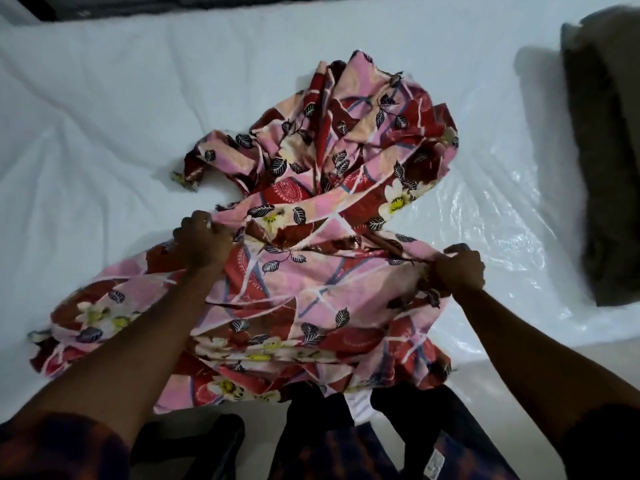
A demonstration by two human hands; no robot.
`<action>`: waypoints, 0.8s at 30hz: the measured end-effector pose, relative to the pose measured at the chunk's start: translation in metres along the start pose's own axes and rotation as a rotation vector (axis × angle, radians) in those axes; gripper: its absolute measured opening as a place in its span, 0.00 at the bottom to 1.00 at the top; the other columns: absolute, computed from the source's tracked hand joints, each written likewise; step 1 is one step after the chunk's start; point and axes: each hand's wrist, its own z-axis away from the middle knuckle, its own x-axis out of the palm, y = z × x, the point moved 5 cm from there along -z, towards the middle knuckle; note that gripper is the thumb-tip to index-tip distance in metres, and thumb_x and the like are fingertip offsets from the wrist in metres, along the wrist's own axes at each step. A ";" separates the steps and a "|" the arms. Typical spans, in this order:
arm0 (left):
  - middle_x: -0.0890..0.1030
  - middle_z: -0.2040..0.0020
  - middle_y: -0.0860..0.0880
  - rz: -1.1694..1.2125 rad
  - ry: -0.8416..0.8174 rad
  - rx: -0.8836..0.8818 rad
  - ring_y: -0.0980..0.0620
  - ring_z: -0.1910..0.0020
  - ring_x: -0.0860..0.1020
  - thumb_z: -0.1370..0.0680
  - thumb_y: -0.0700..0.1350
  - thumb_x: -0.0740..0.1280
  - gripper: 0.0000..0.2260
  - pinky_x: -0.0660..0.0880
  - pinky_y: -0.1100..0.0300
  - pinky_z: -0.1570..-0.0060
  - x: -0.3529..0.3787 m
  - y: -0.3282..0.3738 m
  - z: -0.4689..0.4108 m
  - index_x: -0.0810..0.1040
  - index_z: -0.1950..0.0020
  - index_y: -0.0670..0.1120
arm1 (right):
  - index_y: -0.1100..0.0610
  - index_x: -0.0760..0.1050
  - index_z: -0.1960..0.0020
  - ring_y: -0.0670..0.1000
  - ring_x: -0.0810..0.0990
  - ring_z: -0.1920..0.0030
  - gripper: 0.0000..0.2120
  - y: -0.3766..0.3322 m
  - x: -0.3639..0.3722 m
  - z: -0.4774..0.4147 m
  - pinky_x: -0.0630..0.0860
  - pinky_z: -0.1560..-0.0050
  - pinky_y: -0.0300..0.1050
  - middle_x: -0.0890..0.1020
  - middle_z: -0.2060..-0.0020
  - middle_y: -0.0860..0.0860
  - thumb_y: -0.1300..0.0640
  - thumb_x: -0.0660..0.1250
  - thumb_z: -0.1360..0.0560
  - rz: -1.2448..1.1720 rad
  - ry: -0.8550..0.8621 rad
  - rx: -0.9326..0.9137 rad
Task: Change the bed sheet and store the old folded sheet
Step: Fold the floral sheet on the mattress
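Note:
A pink and red floral bed sheet [311, 188] lies bunched in the middle of a white mattress [104, 116], with its near part hanging over the bed's front edge. My left hand [202, 242] grips a fold of the sheet at its left side. My right hand [459, 268] grips the sheet's edge further right. The cloth is pulled taut between both hands. The far part of the sheet stays crumpled in a heap.
A dark olive pillow or folded blanket [609, 161] lies at the right end of the bed. Shiny clear plastic [502, 209] covers the mattress on the right. The pale floor [519, 368] shows below the bed's edge, with my dark trousers [311, 427] near it.

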 end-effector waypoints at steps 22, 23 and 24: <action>0.79 0.46 0.38 0.322 -0.002 0.070 0.44 0.48 0.76 0.14 0.43 0.54 0.14 0.63 0.61 0.58 0.040 0.174 -0.049 0.74 0.37 0.36 | 0.49 0.78 0.42 0.50 0.79 0.57 0.21 -0.092 -0.032 -0.063 0.75 0.50 0.45 0.81 0.57 0.49 0.58 0.59 0.33 -0.475 0.302 -0.172; 0.79 0.41 0.37 0.329 0.013 -0.014 0.43 0.43 0.77 0.15 0.43 0.54 0.15 0.66 0.58 0.51 0.036 0.165 -0.059 0.74 0.34 0.37 | 0.49 0.78 0.43 0.51 0.79 0.57 0.20 -0.087 -0.041 -0.070 0.77 0.48 0.48 0.80 0.59 0.49 0.57 0.61 0.34 -0.503 0.304 -0.108; 0.79 0.37 0.37 0.286 -0.012 -0.090 0.41 0.39 0.77 0.15 0.43 0.55 0.16 0.69 0.56 0.47 0.037 0.153 -0.067 0.74 0.32 0.38 | 0.49 0.78 0.44 0.51 0.79 0.58 0.19 -0.085 -0.044 -0.073 0.78 0.47 0.49 0.80 0.60 0.49 0.56 0.63 0.33 -0.501 0.272 -0.057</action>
